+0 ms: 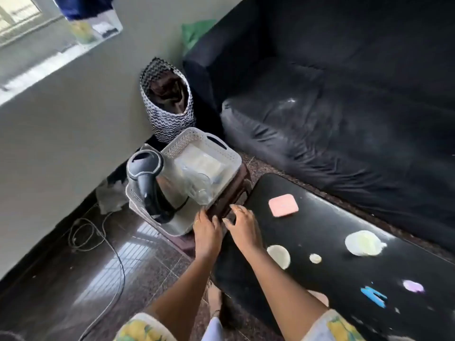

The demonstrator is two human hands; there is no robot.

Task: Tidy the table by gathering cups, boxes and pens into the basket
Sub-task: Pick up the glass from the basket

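Observation:
A white perforated basket (216, 153) sits on a brown stool (234, 190) left of the black table (307, 232). It holds clear plastic items and a dark kettle (147, 178). My left hand (206, 230) and my right hand (242, 222) rest side by side at the stool's near edge, just below the basket, fingers curled against the stool; nothing is visibly held. On the table lie a pink square box (283, 205), a pale round cup (364, 242), a cream round lid (279, 255), a small cream disc (315, 258), a purple piece (413, 286) and a blue pen (374, 296).
A black sofa (344, 107) runs behind the table. A zigzag-patterned fabric bin (170, 104) stands against the wall behind the basket. A cable (108, 244) trails over the glossy dark floor at the left.

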